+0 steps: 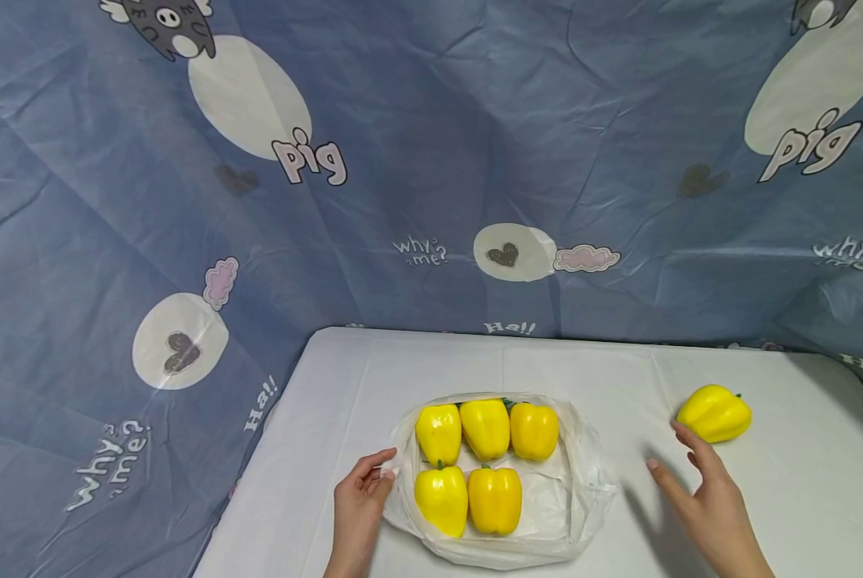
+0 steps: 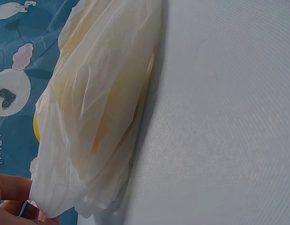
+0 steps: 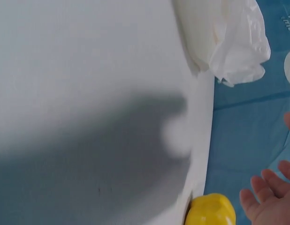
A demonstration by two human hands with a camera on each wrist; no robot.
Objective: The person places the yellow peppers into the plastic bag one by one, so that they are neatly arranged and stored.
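A white plastic bag (image 1: 593, 482) lies with its mouth spread wide, and several yellow bell peppers (image 1: 494, 501) sit inside in two rows. My left hand (image 1: 361, 502) pinches the left rim of the bag between thumb and fingers; the left wrist view shows the bag's side (image 2: 103, 93) hanging in folds beside those fingertips (image 2: 13, 187). Over the table to the right, my right hand (image 1: 713, 502) is held with thumb and fingers apart, holding nothing. Just beyond its fingertips lies a single yellow bell pepper (image 1: 714, 413) on its side, also visible at the bottom of the right wrist view.
Everything rests on a table with a white cover (image 1: 315, 401). Behind and left of it hangs a blue cloth (image 1: 431, 160) printed with pigs, hearts and words. A shadow (image 3: 112, 173) of the right hand falls on the table between the bag and the lone pepper.
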